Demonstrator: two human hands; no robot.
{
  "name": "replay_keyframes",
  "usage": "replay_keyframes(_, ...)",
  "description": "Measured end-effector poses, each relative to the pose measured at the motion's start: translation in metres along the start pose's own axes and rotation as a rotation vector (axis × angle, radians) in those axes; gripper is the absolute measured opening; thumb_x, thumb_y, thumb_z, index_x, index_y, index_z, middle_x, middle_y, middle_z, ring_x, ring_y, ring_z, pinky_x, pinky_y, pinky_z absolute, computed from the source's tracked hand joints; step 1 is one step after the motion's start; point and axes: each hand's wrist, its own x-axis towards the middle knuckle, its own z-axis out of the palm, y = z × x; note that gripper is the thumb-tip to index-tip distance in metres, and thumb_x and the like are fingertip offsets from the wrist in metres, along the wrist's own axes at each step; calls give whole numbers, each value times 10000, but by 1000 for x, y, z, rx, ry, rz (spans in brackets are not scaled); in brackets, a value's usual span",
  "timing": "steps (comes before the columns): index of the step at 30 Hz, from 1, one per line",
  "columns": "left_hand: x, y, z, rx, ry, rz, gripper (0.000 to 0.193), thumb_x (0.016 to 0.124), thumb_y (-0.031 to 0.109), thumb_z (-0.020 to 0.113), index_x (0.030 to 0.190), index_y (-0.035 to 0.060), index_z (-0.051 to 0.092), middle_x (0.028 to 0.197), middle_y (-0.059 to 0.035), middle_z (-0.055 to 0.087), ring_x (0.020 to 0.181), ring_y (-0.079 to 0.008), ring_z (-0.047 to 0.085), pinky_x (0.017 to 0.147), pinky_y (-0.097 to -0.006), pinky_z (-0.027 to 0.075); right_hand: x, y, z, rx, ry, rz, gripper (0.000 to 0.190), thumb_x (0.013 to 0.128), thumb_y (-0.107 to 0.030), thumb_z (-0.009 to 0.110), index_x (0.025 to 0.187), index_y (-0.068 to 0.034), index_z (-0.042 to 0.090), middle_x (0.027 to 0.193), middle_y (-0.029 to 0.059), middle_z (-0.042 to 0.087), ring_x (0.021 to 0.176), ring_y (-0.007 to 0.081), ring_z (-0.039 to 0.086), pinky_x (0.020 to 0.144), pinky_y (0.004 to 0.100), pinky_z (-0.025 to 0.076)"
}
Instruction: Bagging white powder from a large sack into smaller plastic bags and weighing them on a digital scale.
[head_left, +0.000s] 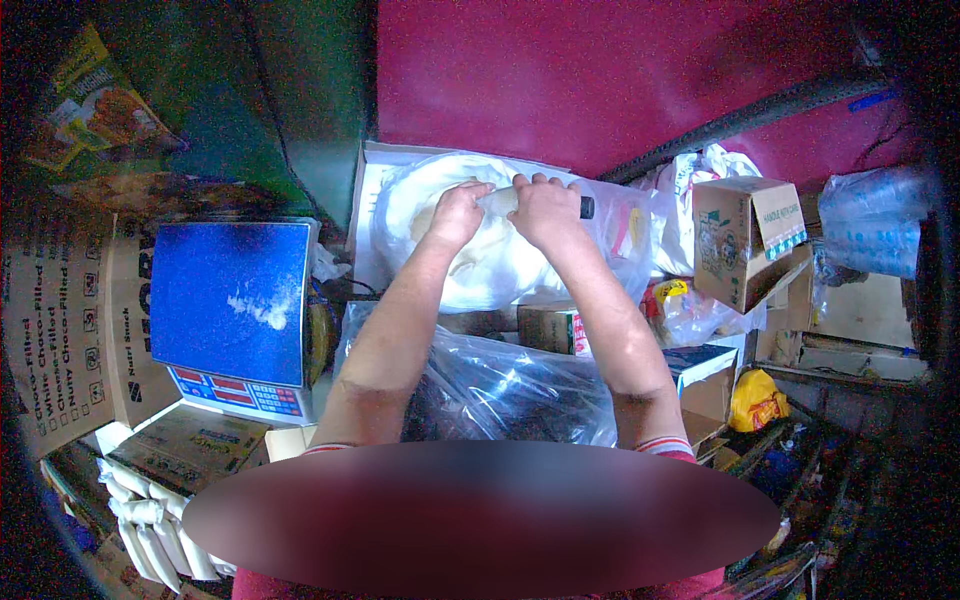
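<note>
Both hands are on a pale, tube-like thing (498, 202) with a dark cylindrical end (588, 208). My left hand (459, 215) pinches its left end. My right hand (546, 211) wraps over it just left of the dark end. Whether it is a filled plastic packet or a rigid tube is unclear. Beneath the hands, a white plastic bag (487, 289) lies wide open, with pale, powdery-looking contents (422, 223). The bag sits in a white box (365, 214) against the wall.
Left stands a digital weighing scale (232, 292) with a dusting of white on its blue platform. Long white packets (154, 529) lie at lower left. Clear plastic (517, 390) covers something before me. Cardboard boxes (724, 244) and a yellow bag (757, 401) are at right.
</note>
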Motion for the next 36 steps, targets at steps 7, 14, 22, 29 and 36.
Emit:
replay_keyframes(7, 1, 9, -1, 8, 22, -54, 412, 707, -32, 493, 1096, 74, 581, 1126, -135, 559, 1058, -269, 526, 943, -322, 388, 6, -11, -15, -159, -22, -21, 320, 820, -168, 476, 1132, -107, 513, 1084, 94, 554, 1038, 248, 516, 842, 457, 360)
replay_keyframes(14, 1, 7, -2, 38, 12, -91, 450, 694, -13, 515, 1127, 99, 566, 1142, -150, 543, 1070, -273, 513, 936, -336, 393, 7, -17, -18, -259, -29, -32, 328, 820, -187, 484, 1138, -109, 508, 1103, 95, 543, 1041, 250, 513, 848, 464, 354)
replay_keyframes(22, -6, -11, -25, -54, 133, -108, 276, 669, -36, 496, 896, 58, 621, 954, -147, 594, 943, -300, 554, 861, -345, 427, -1, 33, 3, 100, 71, 105, 512, 733, -221, 593, 1210, -119, 438, 1113, 125, 521, 1038, 300, 504, 854, 488, 369)
replay_keyframes(29, -6, -20, -51, 135, 9, -116, 323, 671, -59, 477, 920, 71, 636, 1003, -118, 608, 952, -262, 572, 841, -326, 441, 70, -2, 179, 140, -297, 90, 426, 799, -150, 458, 1210, -47, 418, 1145, 151, 498, 1076, 272, 491, 884, 469, 356)
replay_keyframes(36, -8, -4, -89, 124, 42, -181, 390, 679, -70, 466, 1016, 62, 611, 1042, -121, 595, 1003, -268, 556, 881, -326, 423, 155, -17, 247, 230, -119, 360, 319, 839, -203, 430, 1118, -58, 481, 1087, 114, 536, 1045, 265, 508, 859, 436, 365)
